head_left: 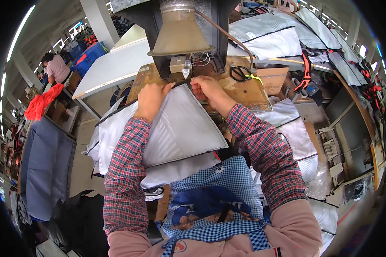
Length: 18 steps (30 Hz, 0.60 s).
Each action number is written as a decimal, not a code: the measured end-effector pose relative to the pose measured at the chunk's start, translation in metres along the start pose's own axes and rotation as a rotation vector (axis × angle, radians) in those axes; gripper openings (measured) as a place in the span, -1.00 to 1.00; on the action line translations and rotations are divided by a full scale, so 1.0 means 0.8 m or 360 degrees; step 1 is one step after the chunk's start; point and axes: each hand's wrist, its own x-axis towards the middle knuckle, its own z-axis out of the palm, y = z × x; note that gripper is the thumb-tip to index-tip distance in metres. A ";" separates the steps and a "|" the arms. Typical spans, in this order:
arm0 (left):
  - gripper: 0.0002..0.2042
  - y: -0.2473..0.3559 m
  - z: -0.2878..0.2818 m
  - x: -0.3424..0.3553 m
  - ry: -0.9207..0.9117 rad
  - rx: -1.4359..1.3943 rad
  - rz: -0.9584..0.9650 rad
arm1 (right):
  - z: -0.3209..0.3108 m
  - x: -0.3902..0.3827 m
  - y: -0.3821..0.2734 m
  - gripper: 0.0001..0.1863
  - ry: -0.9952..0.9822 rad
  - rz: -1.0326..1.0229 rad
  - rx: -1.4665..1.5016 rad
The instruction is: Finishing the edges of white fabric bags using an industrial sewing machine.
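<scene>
Under the machine head [185,68], both hands, left hand [151,99] and right hand [206,88], pinched the silver panel's [180,128] black-bound corner, keeping it taut and aligned at the machine.

Even, bright daylight fills the workshop, entering from windows [359,50] at upper right and supplemented by ceiling strip lights [19,32] that burn out to white at upper left. Shadows are soft and shallow, and the pale grey fabric panel [176,128] shows mild sheen. Fisheye distortion bends straight edges near the black rim, where detail softens.
</scene>
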 end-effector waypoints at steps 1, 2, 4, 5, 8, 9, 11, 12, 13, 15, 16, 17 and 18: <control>-0.47 0.001 -0.002 0.002 -0.0021 -0.0007 -0.0024 | 0.001 0.002 0.000 -0.83 0.0002 0.0005 -0.0005; -0.47 0.002 -0.003 0.004 -0.0022 -0.0011 -0.0027 | 0.002 0.004 0.000 -0.83 0.0022 0.0002 0.0026; -0.49 0.004 -0.007 0.006 -0.0008 -0.0025 -0.0028 | 0.004 0.008 -0.001 -0.83 0.0040 0.0001 0.0056; -0.49 0.006 -0.008 0.006 -0.0012 -0.0028 -0.0032 | 0.003 0.010 -0.001 -0.83 0.0061 -0.0006 0.0077; -0.49 0.010 -0.011 0.008 0.0025 -0.0047 -0.0008 | 0.003 0.013 0.002 -0.84 0.0100 -0.0018 0.0125; -0.50 0.009 -0.012 0.008 0.0033 -0.0032 -0.0010 | 0.004 0.014 0.002 -0.85 0.0118 -0.0027 0.0156; -0.50 0.008 -0.014 0.009 0.0042 -0.0017 -0.0012 | 0.006 0.013 0.002 -0.85 0.0108 -0.0045 0.0162; -0.49 0.007 -0.014 0.008 0.0047 -0.0019 -0.0016 | 0.008 0.012 0.002 -0.86 0.0099 -0.0063 0.0169; -0.49 0.007 -0.014 0.009 0.0051 -0.0022 -0.0020 | 0.009 0.012 0.001 -0.86 0.0098 -0.0065 0.0168; -0.49 0.007 -0.013 0.010 0.0053 -0.0027 -0.0018 | 0.012 0.012 0.001 -0.86 0.0178 -0.0056 0.0144; -0.48 0.007 -0.013 0.011 0.0055 -0.0031 -0.0015 | 0.013 0.013 0.000 -0.86 0.0178 -0.0057 0.0141; -0.48 0.007 -0.012 0.011 0.0055 -0.0033 -0.0016 | 0.013 0.014 0.001 -0.86 0.0190 -0.0064 0.0165; -0.48 0.007 -0.011 0.012 0.0057 -0.0050 -0.0015 | 0.013 0.015 0.000 -0.86 0.0202 -0.0073 0.0189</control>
